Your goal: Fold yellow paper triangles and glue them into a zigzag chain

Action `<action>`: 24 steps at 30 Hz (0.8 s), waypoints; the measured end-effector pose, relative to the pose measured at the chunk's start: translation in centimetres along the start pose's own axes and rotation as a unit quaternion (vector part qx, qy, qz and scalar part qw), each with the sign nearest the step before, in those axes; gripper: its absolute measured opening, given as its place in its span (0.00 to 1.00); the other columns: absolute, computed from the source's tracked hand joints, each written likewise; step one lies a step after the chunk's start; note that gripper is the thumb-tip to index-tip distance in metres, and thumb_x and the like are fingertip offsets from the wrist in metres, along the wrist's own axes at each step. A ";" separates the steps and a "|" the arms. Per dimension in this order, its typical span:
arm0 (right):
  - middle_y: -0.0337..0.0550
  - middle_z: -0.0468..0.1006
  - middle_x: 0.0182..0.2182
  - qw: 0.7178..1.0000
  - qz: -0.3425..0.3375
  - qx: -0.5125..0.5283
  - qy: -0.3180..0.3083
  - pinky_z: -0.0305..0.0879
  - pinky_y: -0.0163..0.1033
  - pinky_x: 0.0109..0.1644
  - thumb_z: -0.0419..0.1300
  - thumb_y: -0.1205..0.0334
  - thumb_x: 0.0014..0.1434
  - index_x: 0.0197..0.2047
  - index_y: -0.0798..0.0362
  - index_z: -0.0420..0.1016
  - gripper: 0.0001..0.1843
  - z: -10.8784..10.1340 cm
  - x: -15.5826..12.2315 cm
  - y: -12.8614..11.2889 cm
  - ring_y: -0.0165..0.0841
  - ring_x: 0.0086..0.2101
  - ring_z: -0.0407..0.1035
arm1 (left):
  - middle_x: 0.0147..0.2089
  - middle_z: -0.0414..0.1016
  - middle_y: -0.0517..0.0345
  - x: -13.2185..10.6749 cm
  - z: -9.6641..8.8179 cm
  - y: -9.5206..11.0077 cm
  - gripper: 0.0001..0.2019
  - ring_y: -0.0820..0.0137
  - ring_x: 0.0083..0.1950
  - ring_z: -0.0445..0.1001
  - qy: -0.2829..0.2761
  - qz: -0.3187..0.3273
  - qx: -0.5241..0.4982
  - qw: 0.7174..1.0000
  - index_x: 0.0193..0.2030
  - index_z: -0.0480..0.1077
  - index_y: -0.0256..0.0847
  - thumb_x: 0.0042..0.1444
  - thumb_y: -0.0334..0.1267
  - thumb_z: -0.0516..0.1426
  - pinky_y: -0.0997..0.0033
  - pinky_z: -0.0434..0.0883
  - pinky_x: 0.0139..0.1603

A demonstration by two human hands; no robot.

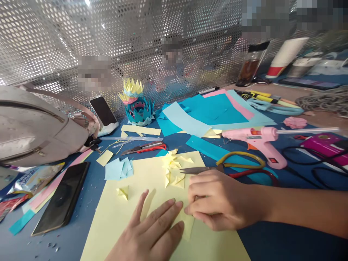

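Observation:
My left hand [152, 232] lies flat with fingers stretched out on a small yellow paper piece [189, 226], which rests on a large yellow sheet [122, 214]. My right hand [220, 203] has its fingers pinched together on the same small piece, pressing its edge. Several folded yellow paper bits [174, 170] lie just beyond the hands. One folded yellow triangle [123, 192] sits alone to the left.
Yellow-handled scissors [231, 166] and a pink glue gun [261, 141] lie behind my right hand. A red utility knife [146, 148], blue paper sheets [212, 108], a paper flower model [137, 103], a black phone [62, 197] and a grey bag [35, 127] surround the sheet.

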State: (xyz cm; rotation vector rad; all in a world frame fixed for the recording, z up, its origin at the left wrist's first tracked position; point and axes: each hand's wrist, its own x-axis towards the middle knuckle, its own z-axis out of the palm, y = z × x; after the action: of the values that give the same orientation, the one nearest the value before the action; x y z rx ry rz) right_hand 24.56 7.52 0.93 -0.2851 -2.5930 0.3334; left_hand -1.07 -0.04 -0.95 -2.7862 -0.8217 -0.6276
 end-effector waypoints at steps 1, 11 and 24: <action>0.40 0.74 0.29 1.000 -0.006 -0.005 0.002 0.55 0.39 0.33 0.53 0.68 0.67 0.32 0.52 0.73 0.12 0.0 0.0 -0.1 0.32 0.29 0.62 | 0.64 0.74 0.53 0.1 -0.1 0.0 0.14 0.66 0.68 0.69 -0.002 0.000 0.004 1.000 0.48 0.77 0.41 0.72 0.33 0.49 0.42 0.43 0.76; 0.38 0.70 0.27 0.999 0.000 0.027 -0.045 0.56 0.37 0.33 0.57 0.69 0.61 0.25 0.52 0.67 0.12 0.0 0.2 0.0 0.30 0.29 0.60 | 0.52 0.81 0.57 0.3 -1.2 -0.5 0.14 0.71 0.61 0.76 -0.018 0.054 0.022 0.998 0.52 0.77 0.37 0.73 0.31 0.49 0.47 0.37 0.77; 0.42 0.73 0.30 0.999 -0.019 -0.019 -0.043 0.56 0.39 0.33 0.52 0.67 0.68 0.36 0.54 0.75 0.12 0.2 0.0 -0.4 0.33 0.29 0.61 | 0.48 0.82 0.59 0.8 -1.1 -0.1 0.14 0.72 0.58 0.77 -0.018 0.048 0.039 0.998 0.54 0.75 0.37 0.72 0.29 0.50 0.47 0.35 0.77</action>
State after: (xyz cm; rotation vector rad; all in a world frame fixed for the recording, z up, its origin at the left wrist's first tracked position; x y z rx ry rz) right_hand 24.39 7.09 0.93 -0.2398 -2.6875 0.2904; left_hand -0.94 0.14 0.43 -2.7540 -0.6995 -0.5191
